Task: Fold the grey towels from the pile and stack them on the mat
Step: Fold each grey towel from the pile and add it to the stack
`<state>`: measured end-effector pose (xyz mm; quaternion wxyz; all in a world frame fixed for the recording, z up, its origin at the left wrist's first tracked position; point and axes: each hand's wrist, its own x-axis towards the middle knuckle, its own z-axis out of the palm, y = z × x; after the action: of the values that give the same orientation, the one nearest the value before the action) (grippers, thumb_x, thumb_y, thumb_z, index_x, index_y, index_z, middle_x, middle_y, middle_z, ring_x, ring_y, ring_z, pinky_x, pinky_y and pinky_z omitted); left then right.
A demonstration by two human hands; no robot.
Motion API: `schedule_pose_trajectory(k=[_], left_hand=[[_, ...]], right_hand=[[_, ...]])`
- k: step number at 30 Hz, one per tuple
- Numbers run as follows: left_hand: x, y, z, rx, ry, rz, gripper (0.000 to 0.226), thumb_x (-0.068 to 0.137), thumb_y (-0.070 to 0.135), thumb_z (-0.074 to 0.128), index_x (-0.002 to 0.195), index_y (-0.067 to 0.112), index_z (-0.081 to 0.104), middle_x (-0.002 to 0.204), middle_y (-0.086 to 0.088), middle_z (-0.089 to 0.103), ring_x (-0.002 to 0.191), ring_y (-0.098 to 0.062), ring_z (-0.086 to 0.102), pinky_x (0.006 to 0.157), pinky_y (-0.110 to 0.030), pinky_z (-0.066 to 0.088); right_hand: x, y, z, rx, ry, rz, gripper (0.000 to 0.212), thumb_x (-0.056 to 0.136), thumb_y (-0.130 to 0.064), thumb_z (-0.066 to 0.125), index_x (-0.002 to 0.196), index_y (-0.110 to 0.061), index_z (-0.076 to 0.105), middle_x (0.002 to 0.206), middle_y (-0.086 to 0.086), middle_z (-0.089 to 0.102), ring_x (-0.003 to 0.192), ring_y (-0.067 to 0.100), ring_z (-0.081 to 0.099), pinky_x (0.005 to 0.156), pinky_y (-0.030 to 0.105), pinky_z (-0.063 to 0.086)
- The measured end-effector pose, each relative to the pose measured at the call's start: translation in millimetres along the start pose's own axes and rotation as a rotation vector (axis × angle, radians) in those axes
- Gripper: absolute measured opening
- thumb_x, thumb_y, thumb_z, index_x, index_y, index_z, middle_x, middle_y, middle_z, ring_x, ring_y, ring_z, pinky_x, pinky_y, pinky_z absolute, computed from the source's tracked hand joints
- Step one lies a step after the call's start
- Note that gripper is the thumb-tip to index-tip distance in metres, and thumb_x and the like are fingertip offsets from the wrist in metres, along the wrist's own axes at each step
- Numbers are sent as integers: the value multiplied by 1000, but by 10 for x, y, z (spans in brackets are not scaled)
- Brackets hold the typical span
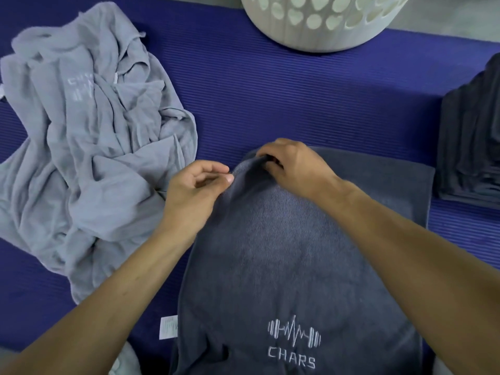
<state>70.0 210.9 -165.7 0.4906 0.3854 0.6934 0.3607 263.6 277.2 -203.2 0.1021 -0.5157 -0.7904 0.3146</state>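
A dark grey towel (pixel 284 266) with a white "CHARS" logo lies spread on the blue mat (pixel 284 90) in front of me. Both hands are at its far left corner. My right hand (pixel 295 166) pinches the far edge, lifting a ridge of cloth. My left hand (pixel 194 190) pinches the same ridge with thumb and forefinger just to the left. A crumpled pile of light grey towels (pixel 89 142) lies on the mat at the left. A stack of folded dark grey towels (pixel 473 142) stands at the right edge.
A white perforated laundry basket (pixel 319 20) sits at the far edge of the mat. A white care label (pixel 168 327) sticks out at the towel's near left side. Bare mat shows between the pile, the basket and the stack.
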Motion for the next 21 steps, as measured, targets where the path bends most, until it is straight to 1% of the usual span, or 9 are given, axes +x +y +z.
schedule_pose_trajectory(k=[2, 5, 7, 10, 12, 15, 17, 19, 21], left_hand=[[10, -6, -41, -57, 11, -58, 14, 83, 5, 74, 87, 18, 70, 80, -1, 72, 77, -6, 65, 77, -19, 51], [66, -54, -79, -125, -28, -190, 15, 82, 4, 74, 85, 18, 70, 77, 0, 70, 76, -9, 64, 75, -25, 52], [99, -105, -64, -60, -81, -258, 14, 84, 5, 72, 86, 19, 69, 75, 3, 71, 74, -10, 64, 70, -25, 50], [155, -120, 13, 120, -117, -258, 7, 88, 16, 71, 92, 21, 70, 81, 6, 72, 73, -8, 64, 62, -17, 48], [204, -57, 81, 214, -127, -217, 15, 87, 35, 72, 93, 22, 73, 82, 3, 73, 71, -6, 63, 62, -18, 48], [312, 58, 179, 313, -154, -198, 38, 82, 53, 72, 89, 16, 77, 83, -4, 74, 70, -7, 63, 65, -24, 49], [374, 119, 236, 345, -185, -238, 30, 81, 47, 75, 85, 18, 77, 84, -2, 75, 70, -8, 62, 62, -23, 46], [416, 147, 279, 327, -184, -269, 15, 80, 33, 79, 83, 19, 75, 82, -7, 73, 64, -10, 58, 57, -22, 43], [413, 137, 292, 229, -154, -249, 7, 80, 19, 79, 84, 20, 73, 74, -1, 70, 57, -5, 56, 53, -17, 42]], right_hand=[[-10, -9, 6, 23, 78, -20, 21, 94, -15, 54, 108, -20, 69, 102, -1, 65, 92, 20, 63, 79, 44, 55], [-117, -7, 48, 62, 196, -70, 28, 92, -10, 57, 113, -17, 72, 103, -1, 69, 94, 18, 65, 79, 42, 56], [-240, 39, 126, 61, 185, -66, 30, 94, -10, 58, 121, -15, 68, 105, 1, 67, 95, 19, 64, 78, 43, 56], [-392, 147, 238, 45, 125, -46, 35, 96, -10, 57, 131, -12, 62, 105, -1, 60, 100, 20, 61, 81, 43, 56], [-411, 181, 249, 75, 116, -53, 38, 95, -6, 55, 132, -10, 61, 100, -6, 53, 96, 14, 56, 84, 37, 55], [-377, 158, 181, 150, 95, -25, 41, 95, 0, 52, 134, -11, 60, 98, -13, 48, 88, -3, 49, 86, 14, 43], [-367, 133, 136, 203, 82, 14, 43, 95, 3, 50, 134, -12, 60, 96, -17, 48, 82, -11, 51, 80, 5, 39], [-369, 122, 113, 256, 88, 57, 44, 95, 3, 50, 133, -14, 61, 93, -22, 49, 76, -13, 53, 72, 6, 41], [-364, 126, 91, 312, 94, 132, 44, 96, 1, 50, 134, -20, 60, 88, -19, 54, 72, -6, 56, 68, 9, 44]])
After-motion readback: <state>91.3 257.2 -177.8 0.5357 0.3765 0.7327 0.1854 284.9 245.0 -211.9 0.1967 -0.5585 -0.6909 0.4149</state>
